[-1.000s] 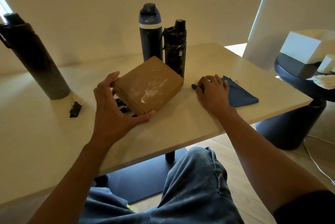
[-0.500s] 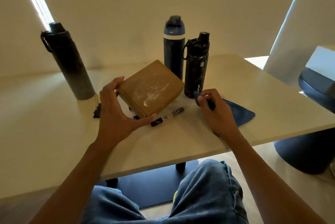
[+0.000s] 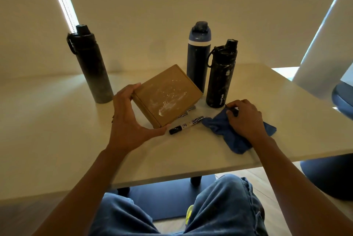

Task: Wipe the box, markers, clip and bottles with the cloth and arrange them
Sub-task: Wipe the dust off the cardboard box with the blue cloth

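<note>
My left hand (image 3: 128, 121) grips a brown cardboard box (image 3: 168, 95) smeared with white dust, tilting it up off the table. Under and beside it lie markers; one marker (image 3: 186, 126) lies in front of the box, others (image 3: 188, 110) peek out from under it. My right hand (image 3: 244, 119) pinches a bunched blue cloth (image 3: 225, 130) on the table. A dark blue bottle (image 3: 197, 58) and a black bottle (image 3: 221, 73) stand behind the box. A tall black bottle (image 3: 90, 66) stands at the left. The clip is hidden behind my left hand.
The pale table (image 3: 57, 140) ends in a front edge just above my knees. A dark round stool (image 3: 342, 98) stands off the table's right side. Window blinds close off the back.
My left hand has tipped the box further up, showing the markers under it. My right hand has pulled the cloth toward me and bunched it. The camera has swung left and up.
</note>
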### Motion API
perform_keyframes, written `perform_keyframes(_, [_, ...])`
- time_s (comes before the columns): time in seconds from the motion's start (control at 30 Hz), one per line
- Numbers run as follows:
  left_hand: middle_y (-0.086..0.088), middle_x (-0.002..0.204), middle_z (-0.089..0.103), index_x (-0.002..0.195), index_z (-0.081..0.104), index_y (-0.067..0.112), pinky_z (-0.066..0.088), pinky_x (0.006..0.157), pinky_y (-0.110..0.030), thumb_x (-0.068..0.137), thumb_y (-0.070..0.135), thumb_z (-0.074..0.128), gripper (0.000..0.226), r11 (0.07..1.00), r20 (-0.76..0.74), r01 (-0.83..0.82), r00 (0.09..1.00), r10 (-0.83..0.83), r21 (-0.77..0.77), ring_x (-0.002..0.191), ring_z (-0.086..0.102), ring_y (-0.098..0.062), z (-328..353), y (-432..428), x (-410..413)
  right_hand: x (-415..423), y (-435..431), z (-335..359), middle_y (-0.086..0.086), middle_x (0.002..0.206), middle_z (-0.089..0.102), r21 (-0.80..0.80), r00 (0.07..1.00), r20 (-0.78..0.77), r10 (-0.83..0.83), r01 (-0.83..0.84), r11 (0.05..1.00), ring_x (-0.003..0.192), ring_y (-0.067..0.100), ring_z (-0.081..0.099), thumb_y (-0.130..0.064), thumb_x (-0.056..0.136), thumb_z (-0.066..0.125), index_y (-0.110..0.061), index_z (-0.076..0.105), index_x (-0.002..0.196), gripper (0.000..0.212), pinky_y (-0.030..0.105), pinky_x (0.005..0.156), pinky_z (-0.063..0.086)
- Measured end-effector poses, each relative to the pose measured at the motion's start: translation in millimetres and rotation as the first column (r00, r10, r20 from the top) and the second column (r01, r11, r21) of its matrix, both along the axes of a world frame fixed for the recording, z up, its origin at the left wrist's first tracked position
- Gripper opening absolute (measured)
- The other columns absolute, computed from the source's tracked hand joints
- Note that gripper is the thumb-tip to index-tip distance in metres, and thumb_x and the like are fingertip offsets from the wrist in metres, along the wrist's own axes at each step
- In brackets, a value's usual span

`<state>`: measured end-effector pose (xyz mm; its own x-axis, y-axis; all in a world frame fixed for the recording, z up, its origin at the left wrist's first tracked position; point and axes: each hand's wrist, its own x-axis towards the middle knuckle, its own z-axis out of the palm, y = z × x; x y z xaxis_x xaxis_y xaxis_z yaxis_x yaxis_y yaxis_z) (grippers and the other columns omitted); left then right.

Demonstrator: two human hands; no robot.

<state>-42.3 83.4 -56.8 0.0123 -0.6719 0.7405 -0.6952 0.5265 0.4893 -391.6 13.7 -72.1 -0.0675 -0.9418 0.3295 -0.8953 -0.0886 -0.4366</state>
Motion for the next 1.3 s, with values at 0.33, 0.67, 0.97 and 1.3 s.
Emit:
perform_keyframes(0.33, [-0.01, 0.154, 0.038, 0.152, 0.032, 0.01, 0.04, 0.116, -0.042, 0.06, 0.074, 0.088, 0.125, 0.998, 0.092, 0.06, 0.994, -0.057, -0.034, 0.141, 0.04, -0.026, -4, -12, -20, -3, -6, -2, 0.015, 0.118, 0.058, 0.002, 0.974, -0.078, -0.214, 0.214, 0.977, 0.11, 0.036, 0.053, -0.038, 0.099, 0.058, -0.017, 0.071, 0.117, 0.03, 0.049, 0.095, 0.043])
perform_keyframes(0.67, [-0.011, 0.153, 0.038, 0.151, 0.035, 0.007, 0.039, 0.117, -0.042, 0.059, 0.071, 0.09, 0.125, 0.997, 0.088, 0.054, 0.995, -0.05, -0.047, 0.141, 0.04, -0.025, -2, -14, -18, 5, -4, 7, 0.009, 0.105, 0.065, -0.09, 0.991, 0.014, -0.135, 0.136, 0.987, 0.098, 0.032, 0.06, -0.026, 0.1, 0.062, -0.023, 0.061, 0.107, 0.008, 0.046, 0.089, 0.042])
perform_keyframes(0.97, [-0.007, 0.154, 0.037, 0.152, 0.033, 0.012, 0.033, 0.118, -0.028, 0.06, 0.078, 0.084, 0.124, 0.999, 0.078, 0.041, 0.996, -0.038, -0.033, 0.141, 0.038, -0.019, -3, -17, -17, -2, -6, 17, 0.008, 0.104, 0.067, 0.03, 0.987, 0.074, -0.144, 0.142, 0.989, 0.095, 0.029, 0.064, -0.023, 0.091, 0.074, -0.024, 0.067, 0.106, 0.017, 0.052, 0.093, 0.05])
perform_keyframes(1.3, [-0.009, 0.153, 0.039, 0.151, 0.036, 0.008, 0.038, 0.118, -0.035, 0.055, 0.064, 0.094, 0.125, 0.999, 0.056, 0.017, 0.998, -0.016, -0.034, 0.14, 0.039, -0.017, -2, -16, -11, 1, 5, 23, -0.003, 0.113, 0.061, -0.056, 0.999, -0.026, 0.03, -0.031, 0.998, 0.104, 0.023, 0.056, -0.048, 0.092, 0.07, -0.033, 0.071, 0.095, 0.015, 0.046, 0.093, 0.04])
